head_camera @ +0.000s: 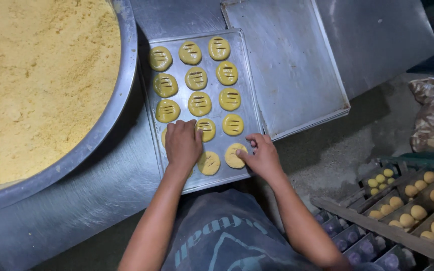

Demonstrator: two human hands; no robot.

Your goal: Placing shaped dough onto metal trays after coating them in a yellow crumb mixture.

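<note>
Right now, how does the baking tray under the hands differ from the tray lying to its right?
The near tray carries rows of flattened yellow dough rounds; the right tray shows only bare metal. The left hand and right hand rest on the near tray, and neither touches the right one. Both are flat rectangular metal trays.

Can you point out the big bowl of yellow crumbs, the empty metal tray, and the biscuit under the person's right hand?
Big bowl (121,80), head view: its metal rim.
Empty tray (287,65), head view: its bare middle.
Biscuit (233,153), head view: its uncovered left part.
</note>
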